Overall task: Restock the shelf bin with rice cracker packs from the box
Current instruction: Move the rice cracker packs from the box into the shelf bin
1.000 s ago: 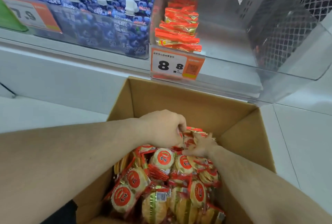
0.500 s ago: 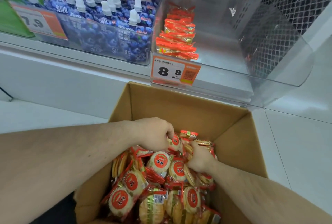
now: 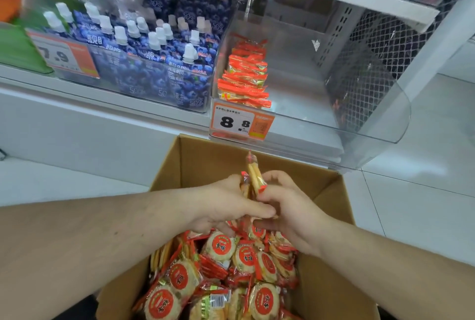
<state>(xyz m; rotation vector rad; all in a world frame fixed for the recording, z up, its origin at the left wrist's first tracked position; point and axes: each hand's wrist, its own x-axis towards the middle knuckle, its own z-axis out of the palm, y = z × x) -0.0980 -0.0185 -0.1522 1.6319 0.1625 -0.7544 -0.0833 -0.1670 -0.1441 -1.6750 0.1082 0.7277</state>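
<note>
Both hands meet above the open cardboard box [image 3: 210, 163], pressing a small bunch of rice cracker packs [image 3: 253, 178] between them. The left hand [image 3: 226, 204] curls its fingers round the bunch from the left side, thumb laid across the front toward the other hand. The right hand [image 3: 288, 206] grips the same bunch from the right, its fingers bent over the wrappers. The held packs stand on edge, their thin sides facing up, and one red-sealed end pokes above the knuckles; a few wrapper ends hang below the hands.

Beneath the hands the box is filled with more loose packs [image 3: 221, 271], round pale crackers in clear wrappers with red circular labels, heaped at all angles. One pack near the bottom edge shows a barcode [image 3: 218, 301].

Just behind the box stands the clear shelf bin [image 3: 380, 124] on the lowest white shelf. A single row of packs [image 3: 245, 75] stands on edge along its left wall, running from front to back; the rest of the bin floor is bare. An orange and white price tag [image 3: 241, 121] reading 8.8 is fixed to the bin's front left corner.

In the neighbouring bin to the left stand blue blueberry jelly pouches [image 3: 156, 62] with white screw caps, behind a price tag [image 3: 64, 55] reading 7.9. White floor tiles [image 3: 424, 204] show to the right of the box
</note>
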